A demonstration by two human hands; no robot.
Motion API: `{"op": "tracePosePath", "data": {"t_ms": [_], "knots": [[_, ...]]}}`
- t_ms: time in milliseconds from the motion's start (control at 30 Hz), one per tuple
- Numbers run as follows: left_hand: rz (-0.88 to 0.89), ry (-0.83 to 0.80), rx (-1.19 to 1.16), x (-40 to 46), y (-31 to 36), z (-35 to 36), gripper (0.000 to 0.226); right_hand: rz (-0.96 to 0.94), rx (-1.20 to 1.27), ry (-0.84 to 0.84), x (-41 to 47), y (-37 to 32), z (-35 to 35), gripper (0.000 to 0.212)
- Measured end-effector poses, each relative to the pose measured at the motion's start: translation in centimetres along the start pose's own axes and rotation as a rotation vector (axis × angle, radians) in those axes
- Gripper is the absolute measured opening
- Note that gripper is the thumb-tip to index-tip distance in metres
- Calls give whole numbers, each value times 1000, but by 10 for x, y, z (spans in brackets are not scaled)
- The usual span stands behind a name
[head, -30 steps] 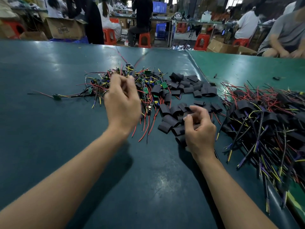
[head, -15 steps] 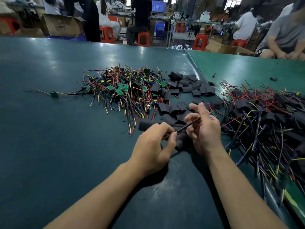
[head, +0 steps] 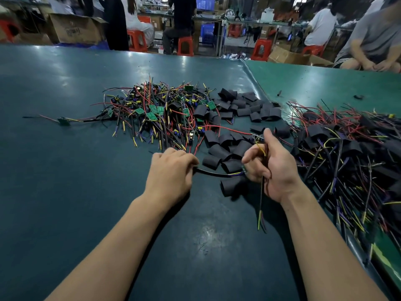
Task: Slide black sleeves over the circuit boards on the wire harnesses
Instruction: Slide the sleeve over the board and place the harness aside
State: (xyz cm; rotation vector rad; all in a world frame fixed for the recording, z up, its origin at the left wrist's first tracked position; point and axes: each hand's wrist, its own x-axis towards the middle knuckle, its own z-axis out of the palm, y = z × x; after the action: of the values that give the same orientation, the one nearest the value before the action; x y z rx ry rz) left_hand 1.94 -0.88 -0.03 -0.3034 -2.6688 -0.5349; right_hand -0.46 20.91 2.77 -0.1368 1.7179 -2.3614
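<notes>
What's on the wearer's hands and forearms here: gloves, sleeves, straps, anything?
Nothing visible. The left hand and right hand are both bare: no gloves, finger cots, rings or tape. Both forearms are bare up to the bottom edge of the frame, with no sleeve cuff, watch or wrist strap in view. Anything worn above that is out of shot.

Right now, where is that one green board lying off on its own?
In the head view, the lone green board lies far left on the dark table, left of the unsleeved harness pile.
</notes>
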Motion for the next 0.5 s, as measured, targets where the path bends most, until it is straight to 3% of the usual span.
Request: {"op": "tracePosePath", "data": {"t_ms": [100,233,300,433,500], "knots": [[-63,66,-110,1,-8,-6,19,35,-65,68,2,-1,-3,73],[-30,-142,-129,1,-11,-10,31,168,-81,178,2,0,-8,62],[-40,-173,-124,1,-16,-13,32,220,-43,181,1,0,-8,62],[-63,-100,-93,-1,-27,-15,12,192,38,146,1,-1,-10,65],[-41,13,-141,0,-28,-17,10,121,133,114,1,-4,-12,67]]}}
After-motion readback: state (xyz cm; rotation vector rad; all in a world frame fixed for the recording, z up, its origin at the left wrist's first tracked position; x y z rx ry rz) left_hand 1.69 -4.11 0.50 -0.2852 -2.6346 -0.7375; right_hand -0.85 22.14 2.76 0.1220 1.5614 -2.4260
